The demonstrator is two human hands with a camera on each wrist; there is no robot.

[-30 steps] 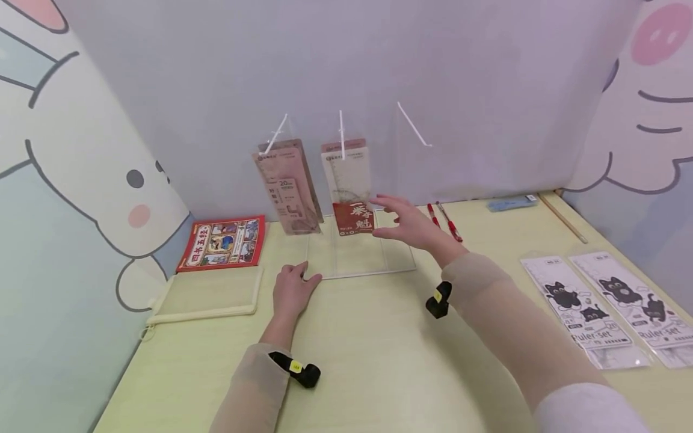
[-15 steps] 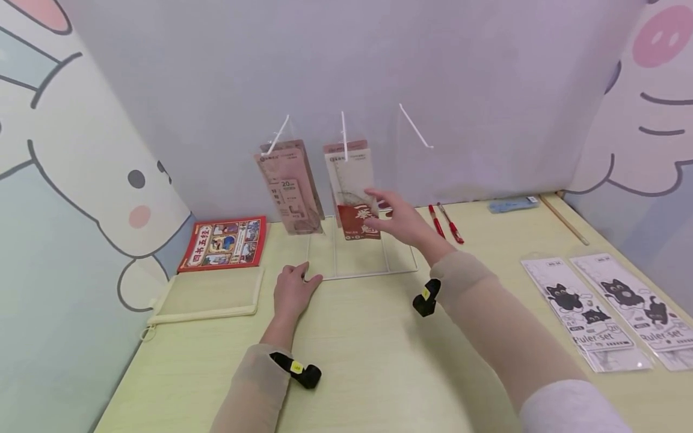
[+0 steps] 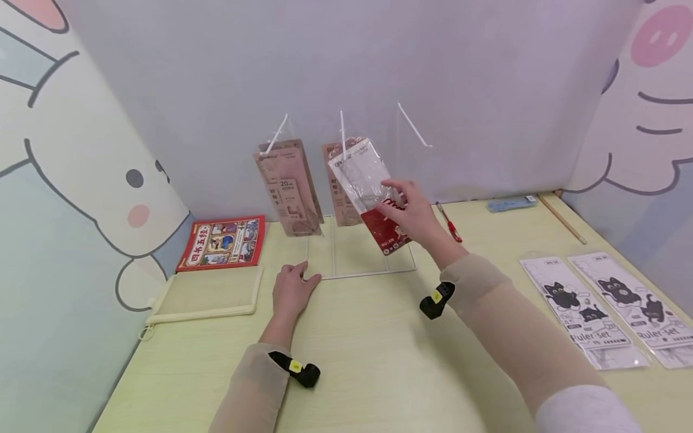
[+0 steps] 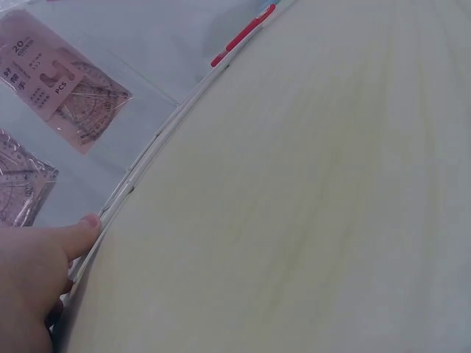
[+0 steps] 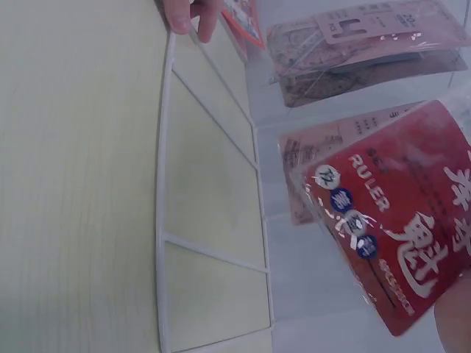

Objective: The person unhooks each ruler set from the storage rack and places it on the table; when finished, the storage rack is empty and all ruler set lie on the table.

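My right hand (image 3: 417, 216) pinches the right side of a ruler set (image 3: 360, 174) in a clear sleeve, white above and red below. The set leans, its top left overlapping the tip of the rack's middle hook (image 3: 343, 129) in the head view; its red part (image 5: 390, 220) fills much of the right wrist view. Behind it a pink ruler set (image 3: 338, 201) hangs on that hook. More pink ruler sets (image 3: 287, 192) hang on the left hook. My left hand (image 3: 292, 291) holds the front left corner of the white wire rack's base (image 3: 368, 275), thumb on the wire.
The rack's right hook (image 3: 414, 125) carries nothing. Red-cased book (image 3: 222, 243) and mesh zip pouch (image 3: 208, 294) lie at left. A red pen (image 3: 449, 224), blue item (image 3: 511, 204), wooden stick (image 3: 563, 219) and two cat ruler sets (image 3: 582, 304) lie at right.
My right hand has taken hold of the red-and-white ruler set and drawn its lower end forward and right, tilting it away from the pink one behind. My left hand has stayed put.
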